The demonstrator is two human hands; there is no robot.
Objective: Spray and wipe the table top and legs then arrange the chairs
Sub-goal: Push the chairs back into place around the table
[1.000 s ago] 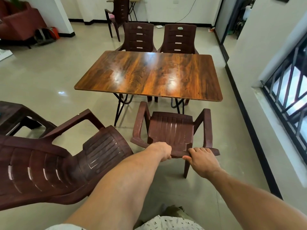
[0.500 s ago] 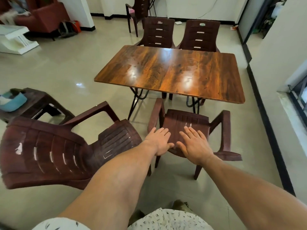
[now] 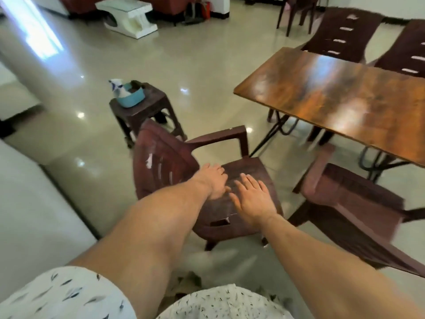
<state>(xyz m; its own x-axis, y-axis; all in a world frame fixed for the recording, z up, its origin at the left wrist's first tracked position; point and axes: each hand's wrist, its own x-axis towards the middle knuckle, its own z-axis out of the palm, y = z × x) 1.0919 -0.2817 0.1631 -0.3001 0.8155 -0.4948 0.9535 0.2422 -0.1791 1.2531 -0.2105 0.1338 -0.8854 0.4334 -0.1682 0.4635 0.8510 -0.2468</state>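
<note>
Shirt [image 3: 69,293]: white with small dark marks, at the bottom edge of the view.
Left arm [image 3: 149,226]: bare, extends forward from lower left, nearly straight at the elbow.
Right arm [image 3: 322,256]: bare, extends forward from lower right, converging on the left arm.
Right hand [image 3: 250,199]: palm down over the front half of the near chair's seat. Fingers straight and slightly spread, holding nothing. Contact with the seat cannot be confirmed.
Left hand [image 3: 213,180]: just beside the right hand, over the seat where it meets the backrest. Fingers bend downward with the tips hidden, so a grip cannot be told.
Near chair [image 3: 248,166]: brown plastic armchair on the floor, left of the table's near corner and apart from it. Backrest on the left of the view, one armrest visible on the far side.
Right chair [image 3: 356,199]: same type, blurred, at the table's near edge, front of seat towards the table.
Table [image 3: 333,95]: glossy wood-grain top on dark metal legs, upper right.
Stool [image 3: 147,109]: brown, beyond the near chair.
Basin [image 3: 132,99]: blue, on the stool. A white object stands in it, too blurred to identify.
Far chairs [image 3: 342,31]: two, at the table's far side, backrests rising above the top.
</note>
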